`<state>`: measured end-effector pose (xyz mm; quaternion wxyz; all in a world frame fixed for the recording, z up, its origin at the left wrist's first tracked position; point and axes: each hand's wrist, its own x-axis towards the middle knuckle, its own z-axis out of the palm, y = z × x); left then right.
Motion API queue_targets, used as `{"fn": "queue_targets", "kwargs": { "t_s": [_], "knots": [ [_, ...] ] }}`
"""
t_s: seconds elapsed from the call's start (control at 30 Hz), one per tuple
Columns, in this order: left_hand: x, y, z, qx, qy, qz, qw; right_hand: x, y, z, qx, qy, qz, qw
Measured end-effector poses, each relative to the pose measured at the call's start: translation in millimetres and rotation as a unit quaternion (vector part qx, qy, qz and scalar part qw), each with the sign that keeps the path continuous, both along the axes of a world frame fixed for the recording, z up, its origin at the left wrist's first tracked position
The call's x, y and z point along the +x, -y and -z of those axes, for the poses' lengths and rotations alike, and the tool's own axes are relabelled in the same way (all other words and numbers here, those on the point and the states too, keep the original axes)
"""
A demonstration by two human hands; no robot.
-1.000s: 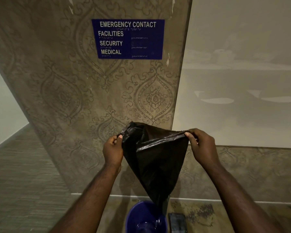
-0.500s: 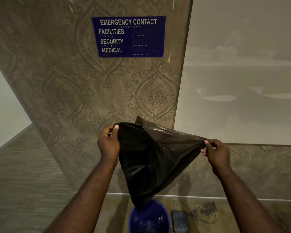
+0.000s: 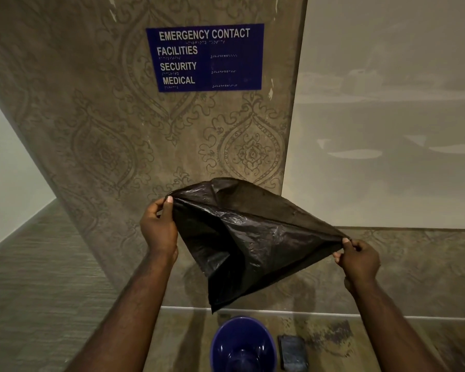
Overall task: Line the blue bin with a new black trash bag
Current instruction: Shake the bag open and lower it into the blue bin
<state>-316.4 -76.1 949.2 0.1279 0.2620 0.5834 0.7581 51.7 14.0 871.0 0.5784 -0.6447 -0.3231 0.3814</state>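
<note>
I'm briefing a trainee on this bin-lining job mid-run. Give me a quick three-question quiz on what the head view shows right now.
1. True or false: the black trash bag is already tucked inside the blue bin.
2. Which hands hold the bag's edge? A) left hand only B) right hand only C) both
3. Fill in: the small dark flat object lies on the floor to the ____ of the bin.

Key
1. False: the bag hangs in the air above the bin, with its lowest corner just over the rim.
2. C: each hand pinches one end of the stretched edge.
3. Right.
</note>
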Motion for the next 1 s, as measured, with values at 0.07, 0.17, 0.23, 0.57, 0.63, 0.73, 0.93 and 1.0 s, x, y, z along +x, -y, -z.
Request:
{"fn": "queue_targets", "kwargs": {
  "t_s": [0.07, 0.17, 0.23, 0.57, 0.63, 0.73, 0.93, 1.0],
  "knots": [
    [4.0, -0.8, -4.2, -0.006, -0.021, 0.006, 1.000, 0.5, 4.1, 7.3, -0.021, 0.034, -0.010, 0.999],
    [8.3, -2.5, -12.2, -0.006, -0.020, 0.073, 0.997, -0.7, 11.9, 7.9, -0.054, 0.142, 0.009, 0.988],
    [11.1, -2.3, -17.9, 0.000, -0.037, 0.154, 0.987, -7.6, 15.1, -7.9, -0.016, 0.196, 0.028, 0.980],
    [1.9, -1.0, -40.7, -0.066, -0.142, 0.314, 0.936, -141.5, -10.1, -104.7, 0.241, 0.548, -0.353, 0.719],
    [-0.6, 1.4, -44.8, -0.077, -0.176, 0.301, 0.934, -157.2, -16.9, -107.3, 0.191, 0.555, -0.417, 0.694],
    [-6.0, 6.9, -48.2, -0.079, -0.232, 0.277, 0.929, -166.4, -18.9, -105.6, 0.176, 0.515, -0.433, 0.719],
    [-1.3, 8.8, -40.0, -0.195, -0.254, 0.111, 0.941, -164.3, -11.4, -104.4, 0.173, 0.521, -0.339, 0.764],
    [12.2, 9.0, -31.4, -0.215, -0.264, 0.059, 0.938, -165.3, -9.3, -106.6, 0.163, 0.506, -0.309, 0.788]
  ]
}}
